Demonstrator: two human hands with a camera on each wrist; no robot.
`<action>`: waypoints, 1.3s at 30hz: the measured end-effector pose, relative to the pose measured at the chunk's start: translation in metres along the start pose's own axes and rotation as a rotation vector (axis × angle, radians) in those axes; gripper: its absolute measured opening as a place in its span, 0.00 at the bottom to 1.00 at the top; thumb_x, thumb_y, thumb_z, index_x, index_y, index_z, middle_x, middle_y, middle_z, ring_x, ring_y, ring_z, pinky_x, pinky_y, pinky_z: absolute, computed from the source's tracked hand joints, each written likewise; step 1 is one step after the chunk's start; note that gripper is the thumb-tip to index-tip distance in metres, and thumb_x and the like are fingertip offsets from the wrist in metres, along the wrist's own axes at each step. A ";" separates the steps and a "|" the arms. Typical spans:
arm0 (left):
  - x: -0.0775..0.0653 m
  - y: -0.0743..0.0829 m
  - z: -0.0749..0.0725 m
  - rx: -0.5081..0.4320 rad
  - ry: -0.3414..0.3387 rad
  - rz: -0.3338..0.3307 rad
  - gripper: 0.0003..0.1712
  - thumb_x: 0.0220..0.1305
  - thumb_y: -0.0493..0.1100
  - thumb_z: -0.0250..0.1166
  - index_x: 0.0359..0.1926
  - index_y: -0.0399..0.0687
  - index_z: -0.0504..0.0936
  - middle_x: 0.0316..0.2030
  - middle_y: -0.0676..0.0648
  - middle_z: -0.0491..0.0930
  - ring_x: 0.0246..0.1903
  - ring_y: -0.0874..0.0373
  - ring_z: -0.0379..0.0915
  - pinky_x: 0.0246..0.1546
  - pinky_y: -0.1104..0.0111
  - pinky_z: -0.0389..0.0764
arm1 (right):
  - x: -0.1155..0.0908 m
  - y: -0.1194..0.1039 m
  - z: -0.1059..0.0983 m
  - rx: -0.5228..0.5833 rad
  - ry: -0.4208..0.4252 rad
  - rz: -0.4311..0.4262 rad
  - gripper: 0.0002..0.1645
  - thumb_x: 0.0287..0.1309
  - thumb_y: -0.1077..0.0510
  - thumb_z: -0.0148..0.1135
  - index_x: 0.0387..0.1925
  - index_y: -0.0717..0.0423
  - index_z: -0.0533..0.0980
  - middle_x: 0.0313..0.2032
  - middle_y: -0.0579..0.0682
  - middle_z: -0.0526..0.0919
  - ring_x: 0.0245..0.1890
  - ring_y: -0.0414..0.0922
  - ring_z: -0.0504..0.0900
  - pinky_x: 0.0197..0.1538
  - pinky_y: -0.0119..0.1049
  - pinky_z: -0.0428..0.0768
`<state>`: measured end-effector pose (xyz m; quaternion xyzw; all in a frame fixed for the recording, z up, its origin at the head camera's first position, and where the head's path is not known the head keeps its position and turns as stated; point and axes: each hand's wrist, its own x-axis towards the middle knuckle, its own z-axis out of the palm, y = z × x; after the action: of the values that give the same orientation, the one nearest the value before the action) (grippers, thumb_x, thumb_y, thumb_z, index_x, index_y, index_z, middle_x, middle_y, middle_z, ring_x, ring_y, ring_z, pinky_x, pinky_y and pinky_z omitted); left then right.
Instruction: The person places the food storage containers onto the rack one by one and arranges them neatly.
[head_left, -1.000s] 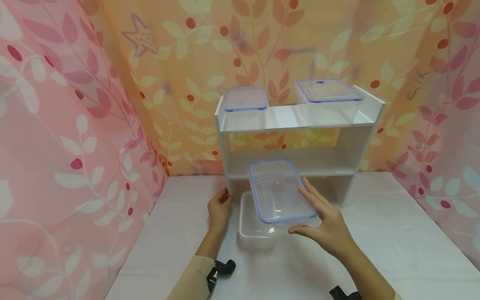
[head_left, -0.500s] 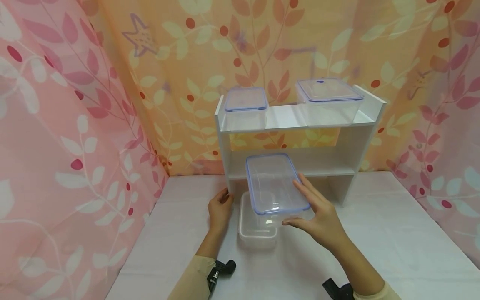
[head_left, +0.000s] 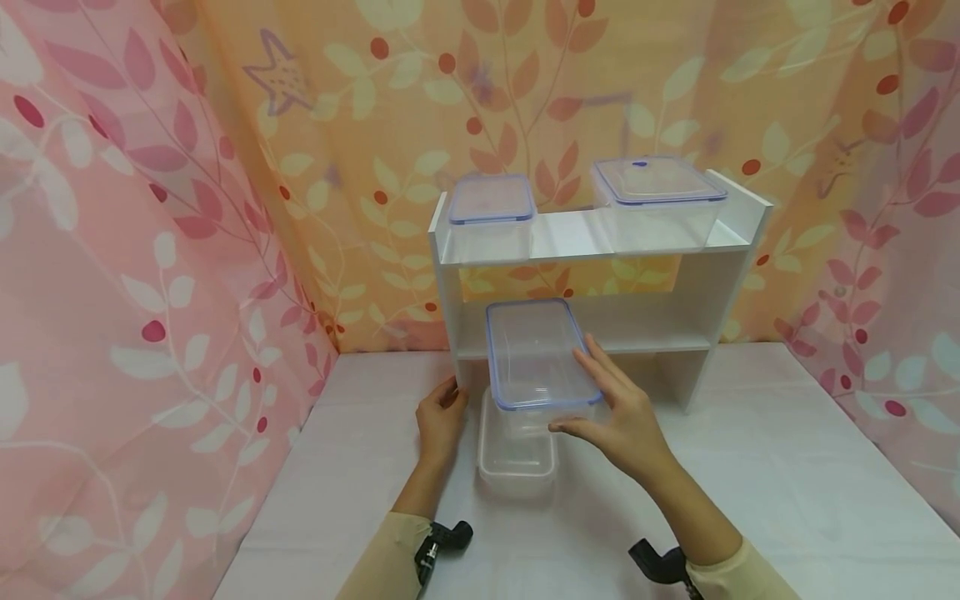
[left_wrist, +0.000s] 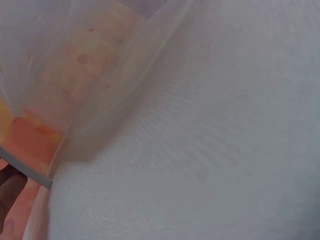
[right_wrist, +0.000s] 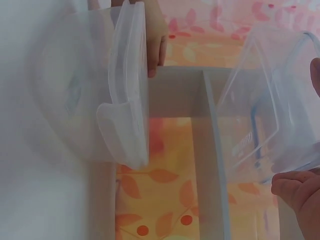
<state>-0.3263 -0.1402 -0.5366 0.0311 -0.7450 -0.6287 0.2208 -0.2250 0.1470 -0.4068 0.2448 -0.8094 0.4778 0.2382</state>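
A clear food container with a blue-rimmed lid (head_left: 534,354) is held in my right hand (head_left: 628,427), thumb on the near side and fingers along the right edge. It tilts in front of the middle board of a white shelf (head_left: 648,325), raised above the table. Below it, a second clear container with a whitish lid (head_left: 517,467) sits on the table, partly hidden by the held one. My left hand (head_left: 438,423) grips the bottom of the shelf's left side panel; the left wrist view catches its fingers (left_wrist: 12,187) at the panel edge.
On the shelf's top board stand two more blue-rimmed containers, a smaller one (head_left: 491,217) at left and a larger one (head_left: 660,204) at right. A white cloth (head_left: 780,492) covers the table. Patterned curtains (head_left: 360,183) hang behind and at both sides.
My right hand has moved left and a little up and away with the held container, closer to the shelf's middle board. My left hand stays at the side panel.
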 end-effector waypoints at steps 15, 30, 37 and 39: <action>0.000 0.004 0.001 -0.002 0.007 0.011 0.17 0.65 0.40 0.72 0.55 0.46 0.88 0.51 0.46 0.88 0.50 0.50 0.86 0.51 0.62 0.85 | 0.026 0.009 0.017 -0.022 0.014 0.034 0.63 0.34 0.48 0.88 0.74 0.50 0.68 0.79 0.46 0.58 0.77 0.53 0.60 0.71 0.56 0.68; -0.001 0.006 0.001 0.006 0.010 0.001 0.18 0.65 0.39 0.72 0.55 0.44 0.87 0.50 0.45 0.88 0.50 0.51 0.86 0.51 0.63 0.85 | 0.045 0.021 0.025 -0.007 0.033 0.061 0.63 0.34 0.47 0.89 0.74 0.53 0.68 0.78 0.55 0.60 0.77 0.57 0.59 0.72 0.59 0.66; -0.001 0.003 0.001 0.004 0.013 -0.003 0.17 0.65 0.40 0.71 0.55 0.45 0.88 0.50 0.45 0.88 0.50 0.50 0.86 0.49 0.64 0.85 | 0.057 0.024 0.031 -0.005 0.026 0.061 0.64 0.34 0.46 0.89 0.74 0.55 0.67 0.79 0.51 0.57 0.78 0.54 0.58 0.74 0.57 0.64; -0.001 0.002 0.001 0.002 0.011 -0.003 0.17 0.65 0.40 0.71 0.55 0.46 0.87 0.50 0.46 0.88 0.50 0.50 0.86 0.49 0.64 0.85 | 0.062 0.025 0.033 -0.014 0.029 0.058 0.64 0.33 0.47 0.89 0.74 0.55 0.68 0.79 0.52 0.58 0.78 0.54 0.58 0.74 0.56 0.64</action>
<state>-0.3248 -0.1387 -0.5356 0.0360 -0.7443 -0.6282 0.2238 -0.2926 0.1180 -0.3987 0.2126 -0.8159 0.4822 0.2377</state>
